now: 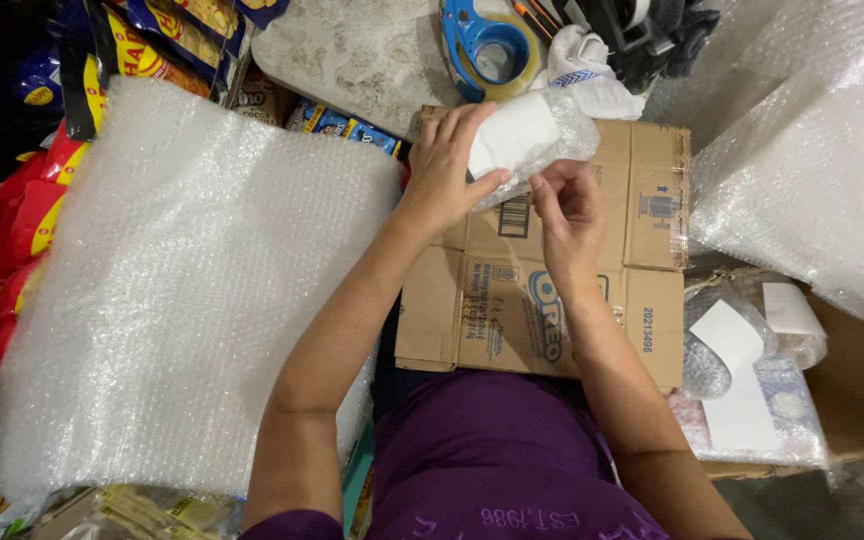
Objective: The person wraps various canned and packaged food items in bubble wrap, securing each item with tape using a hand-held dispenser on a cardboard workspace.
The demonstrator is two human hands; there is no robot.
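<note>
I see both hands working over a flattened cardboard box (552, 290) that lies across the lap. My left hand (444, 165) is closed on a small white packet wrapped in bubble wrap (527, 135), thumb under its near edge and fingers curled over its left end, holding it just above the far edge of the cardboard. My right hand (567, 215) sits just near of the packet, its fingertips pinching the loose clear edge of the wrap at the packet's lower side; the rest of that hand is curled in. So the packet lies between the two hands, gripped at the left and touched from below at the right, tilted so its right end points toward the far right.

Left of the cardboard a large sheet of bubble wrap (182, 290) spreads wide. Another bubble-wrap sheet (812, 170) lies off the cardboard's right edge. Beyond the far edge of the cardboard, on a speckled surface (352, 55), rests a blue tape dispenser (487, 45) beside a white cloth (592, 75). Near the cardboard's near right corner sit more wrapped packets with white labels (752, 370). Snack bags (152, 45) crowd the far left.
</note>
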